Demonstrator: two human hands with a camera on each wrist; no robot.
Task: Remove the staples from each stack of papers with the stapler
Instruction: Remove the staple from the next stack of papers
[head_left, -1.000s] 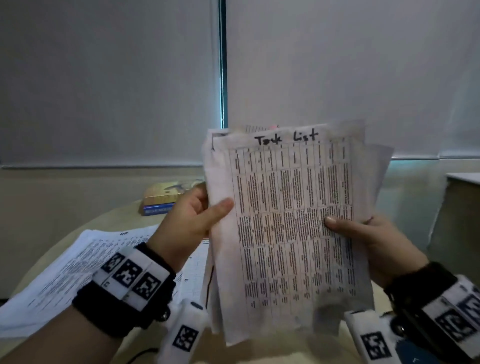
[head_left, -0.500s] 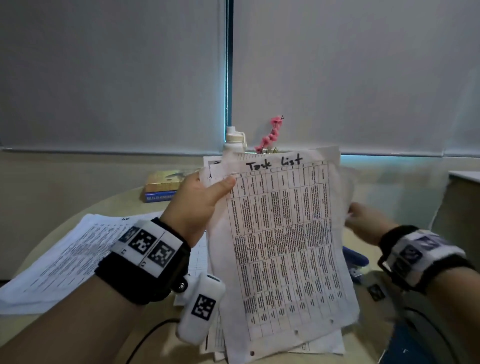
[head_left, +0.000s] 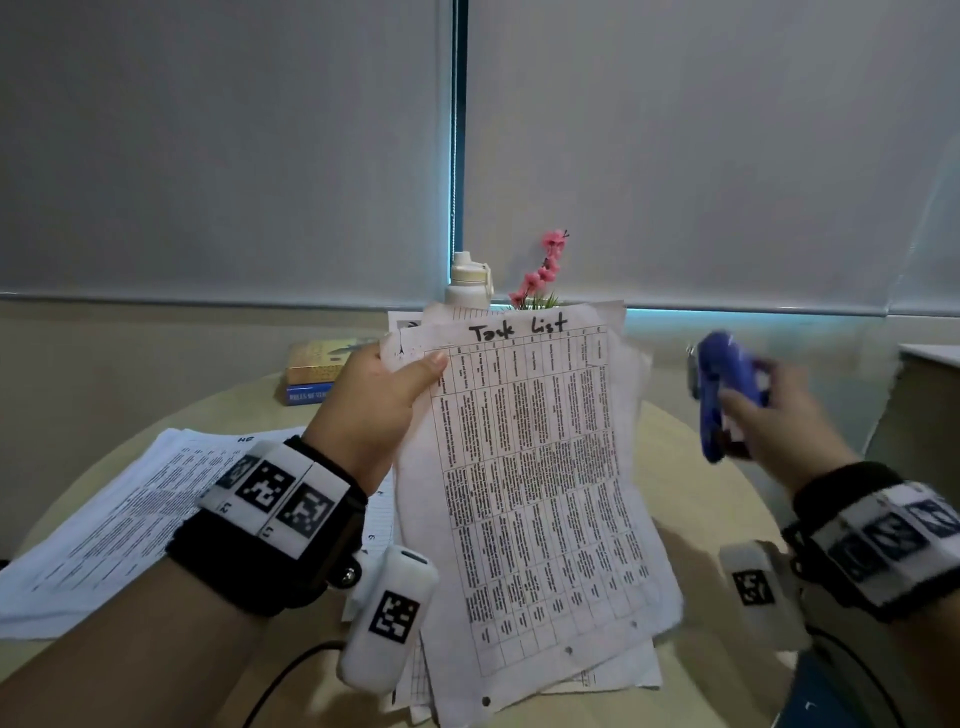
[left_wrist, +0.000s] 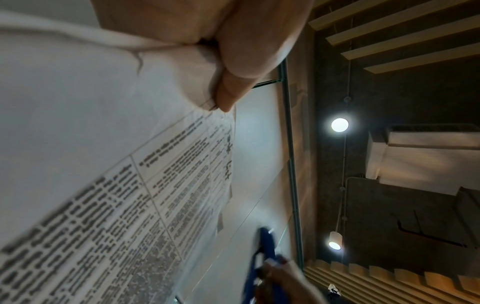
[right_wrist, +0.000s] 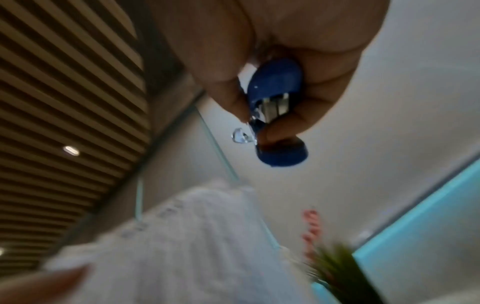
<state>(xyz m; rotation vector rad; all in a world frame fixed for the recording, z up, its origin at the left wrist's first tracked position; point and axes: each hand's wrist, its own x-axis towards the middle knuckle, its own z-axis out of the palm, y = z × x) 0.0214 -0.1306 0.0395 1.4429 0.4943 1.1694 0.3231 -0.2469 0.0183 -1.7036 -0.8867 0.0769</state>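
My left hand pinches the top left corner of a stack of printed papers headed "Task List" and holds it upright above the round table. In the left wrist view the thumb presses that corner of the papers. My right hand grips a blue stapler raised in the air to the right of the stack, clear of it. In the right wrist view my fingers curl round the blue stapler, whose metal end shows. No staple is visible.
More printed sheets lie spread on the table's left side. Books are stacked at the back left. A white bottle and a pink flower plant stand behind the held stack. A counter is at the right.
My right hand let go of the stack's right edge, dropped to the table and has come up holding the blue stapler. The left hand lowered the papers slightly and holds them alone.
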